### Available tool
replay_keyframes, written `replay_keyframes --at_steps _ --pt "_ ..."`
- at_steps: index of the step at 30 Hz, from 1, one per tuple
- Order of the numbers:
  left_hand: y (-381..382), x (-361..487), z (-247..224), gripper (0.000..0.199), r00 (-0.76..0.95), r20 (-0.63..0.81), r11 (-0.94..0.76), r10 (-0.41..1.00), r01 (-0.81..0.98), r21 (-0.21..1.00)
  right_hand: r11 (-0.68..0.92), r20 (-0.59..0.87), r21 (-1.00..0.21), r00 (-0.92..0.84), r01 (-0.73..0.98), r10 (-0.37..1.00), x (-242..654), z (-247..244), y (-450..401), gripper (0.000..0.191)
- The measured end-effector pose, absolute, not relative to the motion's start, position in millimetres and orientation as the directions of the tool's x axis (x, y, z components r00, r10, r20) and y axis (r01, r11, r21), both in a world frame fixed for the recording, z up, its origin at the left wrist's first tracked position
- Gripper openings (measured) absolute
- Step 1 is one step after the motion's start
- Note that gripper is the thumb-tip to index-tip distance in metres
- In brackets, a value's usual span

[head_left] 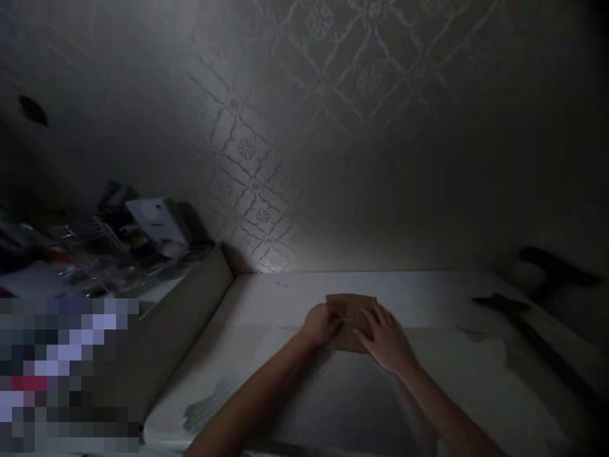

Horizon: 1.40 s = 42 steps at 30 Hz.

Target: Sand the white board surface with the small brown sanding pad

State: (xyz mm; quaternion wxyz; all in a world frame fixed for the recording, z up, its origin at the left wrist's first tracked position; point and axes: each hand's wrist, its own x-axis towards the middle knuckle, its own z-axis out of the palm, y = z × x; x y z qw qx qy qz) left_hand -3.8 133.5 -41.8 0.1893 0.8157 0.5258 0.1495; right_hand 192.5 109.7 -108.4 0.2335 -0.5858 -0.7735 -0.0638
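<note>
Head view: a brown piece [349, 331] lies toward the far edge of the counter [276, 306], roughly squared to it, long axis unclear. The left hand [320, 325] curls its fingers over it, grip untellable; the right hand [387, 339] spreads released fingers.

Single head-worn view, looking forward and down across nearby white tabletop [278, 308] toward patterned wall [361, 165]

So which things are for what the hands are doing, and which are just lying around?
In use:
- brown flat piece, between the hands
- left hand, at its left side
- right hand, fingers spread on it

Seemingly just lying about:
- white box, among the clutter
- grey patterned thing, near the left forearm
</note>
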Motion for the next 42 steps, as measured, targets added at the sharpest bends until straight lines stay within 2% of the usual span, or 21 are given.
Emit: replay_keyframes --at_steps 5,9,11,14,16,19,22,26,29,32,33,35,37,42 --pt "131 -8 -53 0.020 0.372 0.093 -0.358 0.924 0.750 0.556 0.307 0.434 -0.176 -0.207 0.935 0.877 192 -108 110 0.061" --pt "135 -9 -53 0.022 0.256 0.162 -0.295 0.953 0.660 0.691 0.303 0.426 -0.189 -0.200 0.934 0.882 192 -107 109 0.061" --pt "142 -14 -50 0.021 0.175 0.162 -0.238 0.971 0.658 0.714 0.297 0.423 -0.190 -0.195 0.936 0.885 192 -106 109 0.061" --pt "157 -37 -44 0.017 0.008 0.176 -0.117 0.984 0.776 0.619 0.295 0.416 -0.194 -0.194 0.936 0.888 192 -105 108 0.061" --pt "166 -59 -43 0.019 -0.152 0.181 0.031 0.972 0.841 0.539 0.297 0.417 -0.200 -0.193 0.934 0.888 192 -105 108 0.061" --pt "175 -93 -47 0.024 -0.379 0.175 0.254 0.909 0.835 0.487 0.299 0.425 -0.202 -0.191 0.933 0.885 191 -106 109 0.060" --pt "179 -116 -52 0.028 -0.427 0.162 0.312 0.890 0.827 0.467 0.298 0.425 -0.197 -0.192 0.934 0.885 191 -107 109 0.061" --pt "180 -124 -53 0.029 -0.401 0.131 0.318 0.907 0.854 0.411 0.286 0.416 -0.199 -0.184 0.937 0.891 191 -106 108 0.061" --pt "175 -109 -51 0.031 -0.308 0.210 0.206 0.928 0.893 0.400 0.292 0.415 -0.201 -0.188 0.935 0.890 190 -105 108 0.061" --pt "164 -79 -48 0.030 -0.071 0.235 -0.037 0.969 0.903 0.428 0.292 0.410 -0.203 -0.189 0.935 0.892 190 -104 107 0.061" --pt "158 -66 -47 0.029 0.059 0.217 -0.152 0.974 0.886 0.438 0.290 0.409 -0.204 -0.187 0.935 0.893 190 -104 108 0.061" --pt "148 -42 -47 0.028 0.327 0.165 -0.366 0.931 0.808 0.461 0.286 0.407 -0.202 -0.185 0.937 0.894 190 -104 108 0.061" --pt "139 -21 -46 0.029 0.516 0.124 -0.511 0.848 0.733 0.448 0.285 0.406 -0.196 -0.187 0.938 0.895 191 -105 108 0.062" --pt "131 4 -45 0.025 0.463 0.096 -0.454 0.881 0.772 0.445 0.295 0.423 -0.185 -0.195 0.938 0.885 192 -107 109 0.061"
